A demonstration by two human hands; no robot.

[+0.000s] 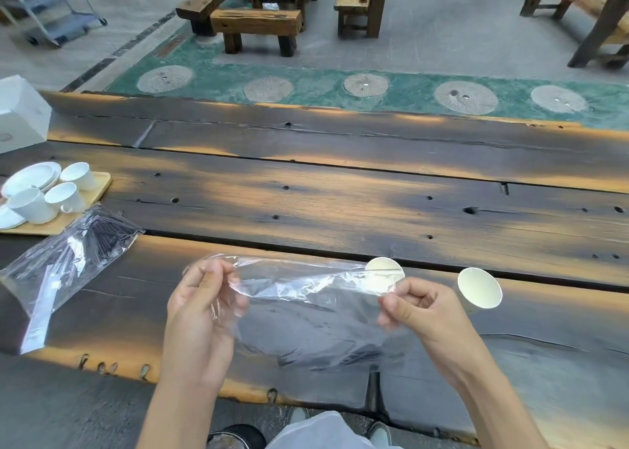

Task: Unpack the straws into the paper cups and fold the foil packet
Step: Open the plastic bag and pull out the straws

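Near the table's front edge, the left hand and the right hand each pinch one end of the clear, crinkled plastic packet, stretched between them — it looks empty. It probably should be kept taut and creased evenly. Two white paper cups stand just behind, on the dark scorched-plank table; wooden benches stand beyond.

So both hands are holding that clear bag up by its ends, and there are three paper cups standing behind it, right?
Not quite: the head view shows two paper cups, not three, one partly behind the bag and one to its right. The rest holds: the left hand and the right hand each pinch an end of the bag.
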